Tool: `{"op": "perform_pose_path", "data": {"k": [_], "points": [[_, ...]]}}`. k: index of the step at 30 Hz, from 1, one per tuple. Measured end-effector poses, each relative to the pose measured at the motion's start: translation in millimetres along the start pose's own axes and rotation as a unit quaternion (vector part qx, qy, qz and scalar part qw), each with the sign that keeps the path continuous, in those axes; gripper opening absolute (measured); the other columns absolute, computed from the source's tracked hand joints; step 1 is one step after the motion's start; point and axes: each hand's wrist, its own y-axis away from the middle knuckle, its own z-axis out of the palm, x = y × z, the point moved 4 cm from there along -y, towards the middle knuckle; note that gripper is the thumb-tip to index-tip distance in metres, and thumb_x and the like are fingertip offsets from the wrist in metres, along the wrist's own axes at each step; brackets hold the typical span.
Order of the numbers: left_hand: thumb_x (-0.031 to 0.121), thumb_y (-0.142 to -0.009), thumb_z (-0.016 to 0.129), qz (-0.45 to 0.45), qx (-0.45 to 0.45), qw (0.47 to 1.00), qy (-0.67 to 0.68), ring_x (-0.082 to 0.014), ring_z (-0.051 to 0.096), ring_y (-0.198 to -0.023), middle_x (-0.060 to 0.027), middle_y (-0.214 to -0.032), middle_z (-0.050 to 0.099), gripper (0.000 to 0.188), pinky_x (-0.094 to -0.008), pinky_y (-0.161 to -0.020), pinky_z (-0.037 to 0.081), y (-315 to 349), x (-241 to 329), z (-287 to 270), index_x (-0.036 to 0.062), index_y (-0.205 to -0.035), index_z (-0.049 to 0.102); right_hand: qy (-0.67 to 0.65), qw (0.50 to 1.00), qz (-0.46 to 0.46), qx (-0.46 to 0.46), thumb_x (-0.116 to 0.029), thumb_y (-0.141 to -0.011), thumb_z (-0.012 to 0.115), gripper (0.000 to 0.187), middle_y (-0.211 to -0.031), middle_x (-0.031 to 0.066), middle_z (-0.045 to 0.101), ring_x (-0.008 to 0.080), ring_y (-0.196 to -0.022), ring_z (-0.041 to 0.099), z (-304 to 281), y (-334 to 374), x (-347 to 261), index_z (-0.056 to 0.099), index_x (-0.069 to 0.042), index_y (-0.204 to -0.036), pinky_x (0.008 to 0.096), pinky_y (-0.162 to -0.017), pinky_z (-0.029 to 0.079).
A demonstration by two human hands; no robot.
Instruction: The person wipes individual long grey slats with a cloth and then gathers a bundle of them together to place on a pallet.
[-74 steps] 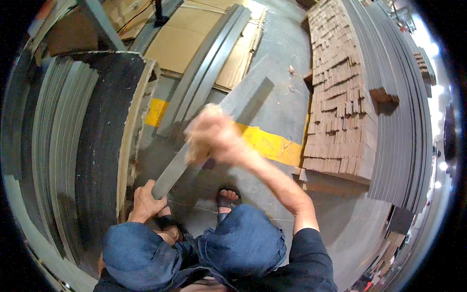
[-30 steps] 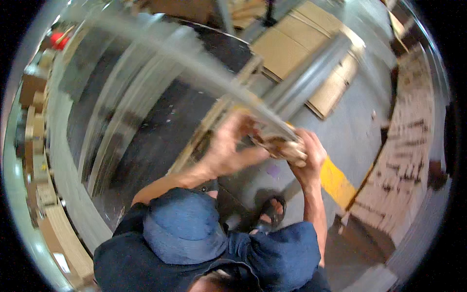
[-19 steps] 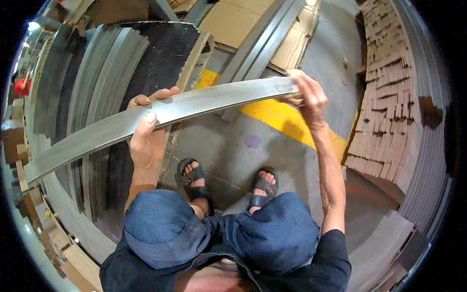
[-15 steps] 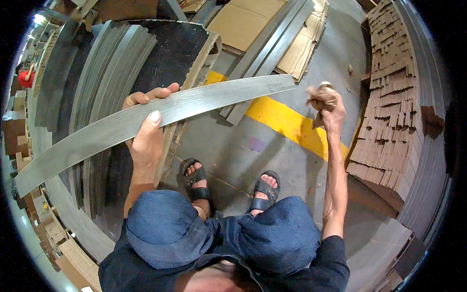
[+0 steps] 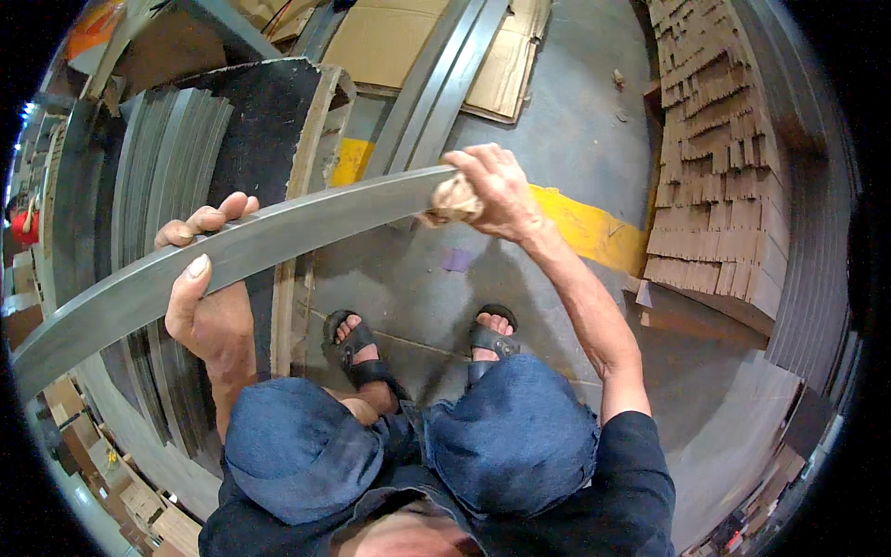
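A long, flat grey strip (image 5: 306, 218) slants across my front, from the lower left up to its far end at mid-picture. My left hand (image 5: 215, 288) grips it left of the middle, thumb on the near face and fingers over the far edge. At the strip's far end my right hand (image 5: 504, 193) closes round a crumpled brown cloth (image 5: 456, 199). That cloth is pressed against the strip's end, and my right fingers wrap over its upper edge. Part of the cloth is hidden in the palm.
Similar grey strips (image 5: 172, 148) lie stacked on a black-topped stand (image 5: 269, 116) at left. Long grey bars (image 5: 445, 74) and flattened cardboard (image 5: 509, 70) lie ahead on the floor, near a yellow floor stripe (image 5: 589, 225). Small brown pieces (image 5: 719, 176) are piled at right.
My right hand has come left with the cloth and now meets the strip's far end, where it was apart before. The strip and my left hand have shifted left and slightly down.
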Motion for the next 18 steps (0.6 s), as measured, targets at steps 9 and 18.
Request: {"op": "perform_pose_path", "data": {"k": [9, 18], "points": [[0.028, -0.097, 0.065, 0.116, -0.069, 0.99, -0.048, -0.0237, 0.064, -0.081, -0.0165, -0.096, 0.066, 0.046, -0.0365, -0.071, 0.053, -17.7, -4.6, 69.2, -0.0023, -0.127, 0.047, -0.269, 0.96, 0.075, -0.012, -0.003, -0.048, 0.085, 0.087, -0.114, 0.0167, 0.056, 0.0373, -0.109, 0.055, 81.9, 32.1, -62.8, 0.051, -0.004, -0.129, 0.0419, -0.094, 0.048], [0.009, -0.092, 0.066, -0.134, -0.196, 0.87, -0.431, -0.0149, 0.066, -0.071, -0.0095, -0.084, 0.068, 0.023, -0.0296, -0.064, 0.053, -20.6, -28.0, 71.5, -0.0002, -0.111, 0.058, -0.631, 0.7, 0.301, 0.148, -0.019, -0.088, 0.073, 0.071, -0.135, 0.0083, 0.056, 0.0234, -0.123, 0.056, 38.0, 41.0, -36.6, 0.038, -0.007, -0.148, 0.0403, -0.107, 0.044]]}}
